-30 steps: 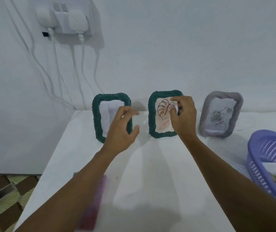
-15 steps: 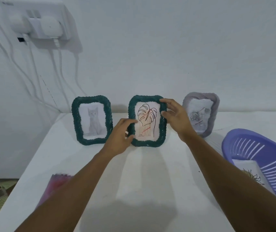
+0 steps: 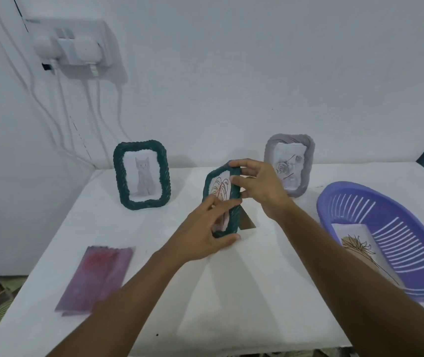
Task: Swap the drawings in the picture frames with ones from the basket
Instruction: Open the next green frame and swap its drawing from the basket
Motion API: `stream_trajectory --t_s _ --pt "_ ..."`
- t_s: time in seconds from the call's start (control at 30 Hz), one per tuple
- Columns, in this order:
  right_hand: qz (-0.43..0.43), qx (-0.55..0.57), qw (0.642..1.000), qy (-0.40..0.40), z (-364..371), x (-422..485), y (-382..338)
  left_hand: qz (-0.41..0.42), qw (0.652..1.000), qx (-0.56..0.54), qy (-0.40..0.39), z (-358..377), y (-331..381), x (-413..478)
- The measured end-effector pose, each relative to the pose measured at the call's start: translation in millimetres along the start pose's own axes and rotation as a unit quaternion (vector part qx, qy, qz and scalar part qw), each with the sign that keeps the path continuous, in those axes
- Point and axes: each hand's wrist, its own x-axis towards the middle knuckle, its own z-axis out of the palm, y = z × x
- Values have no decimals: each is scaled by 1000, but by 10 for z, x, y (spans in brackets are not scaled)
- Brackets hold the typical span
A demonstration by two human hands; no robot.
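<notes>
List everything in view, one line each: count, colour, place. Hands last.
cat frame: one, dark green, standing at back left of table.
leaf frame: one, dark green, in both hands, table centre.
rose frame: one, grey, standing at back right.
basket: one, purple, table's right edge.
drawing: one, white with plant sketch, inside basket.
sheet: one, pink-purple, flat at front left.
table: one, white.
socket: one, white, wall upper left, plugs and cables attached.
left hand: grips leaf frame's lower edge.
right hand: holds its top.
</notes>
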Motion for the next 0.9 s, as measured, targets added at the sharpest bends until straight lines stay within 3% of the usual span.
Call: stream_trajectory --t_s 0.13,0.23,0.3,0.43,0.53,0.6,0.67,0.77,0.9 --pt "14 -6 999 -46 20 -143 -5 -14 999 30 -14 3 80 -97" --pt "-4 10 997 -70 -14 -235 -2 -42 998 -34 31 -46 112 -157" --pt "-34 -60 996 -48 -90 -283 68 -79 989 -115 55 -81 116 -197" --pt "-51 -207 975 -54 -237 -413 385 -130 938 -316 60 -87 75 -317" --pt "-22 -216 975 -40 -302 -593 646 -152 903 -398 56 -27 26 -432" --pt "13 -158 986 -42 -319 -737 773 -173 891 -419 37 41 -20 -508" --pt "26 -133 990 -43 -310 -864 885 -196 916 -349 7 124 -82 -583" --pt "-32 -219 975 -22 -273 -1027 1022 -184 970 -158 -20 250 -185 -710" --pt "-94 -387 917 -4 -276 -1158 1106 -159 986 -20 -39 330 -242 -849"
